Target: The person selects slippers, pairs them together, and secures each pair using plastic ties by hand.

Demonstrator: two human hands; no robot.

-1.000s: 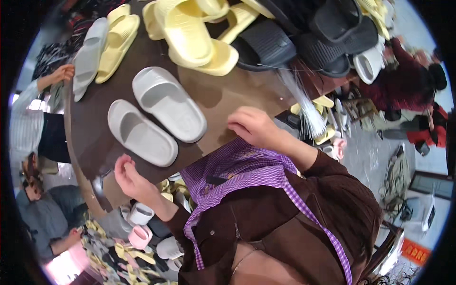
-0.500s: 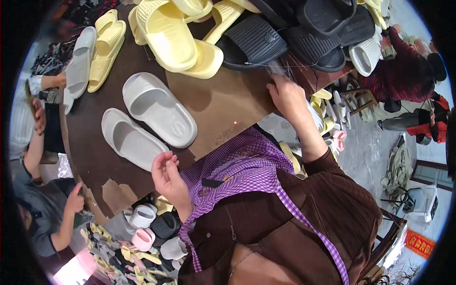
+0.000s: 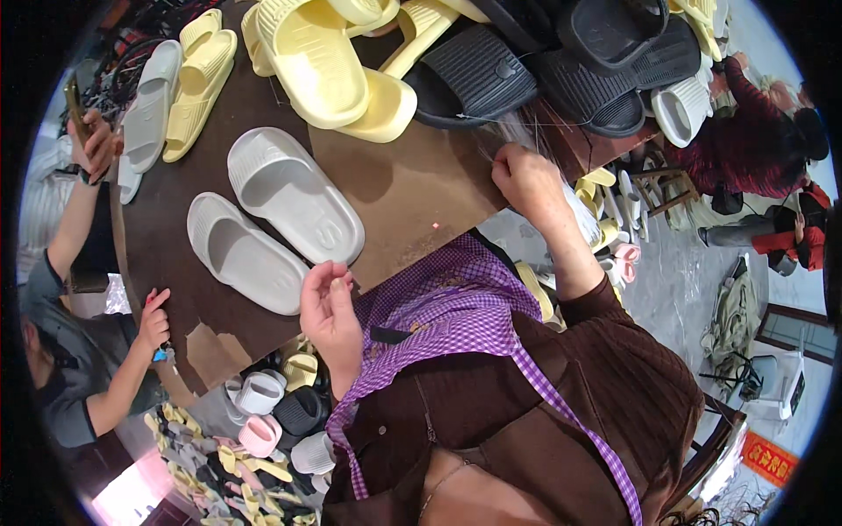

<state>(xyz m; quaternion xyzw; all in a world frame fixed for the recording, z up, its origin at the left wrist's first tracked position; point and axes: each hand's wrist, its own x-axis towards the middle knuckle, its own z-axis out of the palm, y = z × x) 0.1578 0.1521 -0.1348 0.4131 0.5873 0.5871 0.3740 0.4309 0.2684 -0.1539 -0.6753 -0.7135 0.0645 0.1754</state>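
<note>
A pair of light grey slide sandals lies side by side on the brown board: the upper slide (image 3: 296, 200) and the lower slide (image 3: 247, 254). My left hand (image 3: 333, 320) is at the heel of the lower one, fingers curled together in a pinch; whatever they hold, if anything, is too small to make out. Over by the right edge of the board, my right hand (image 3: 537, 186) is closed on a bundle of thin clear threads (image 3: 524, 131). Loose strands fan out beyond its fingers toward a black slide (image 3: 475, 77).
Yellow slides (image 3: 320, 66) and more black slides (image 3: 605, 83) are heaped along the far side. At the left, a grey slide (image 3: 153, 105) stands beside a yellow pair (image 3: 200, 83). A co-worker's hand (image 3: 153, 320) is near the left edge. Many slides (image 3: 254, 473) pile below.
My left hand has shifted slightly right and up by the lower grey slide. My right hand stays at the threads, its fingers drawn in more. The co-worker's raised hand now shows a phone-like object.
</note>
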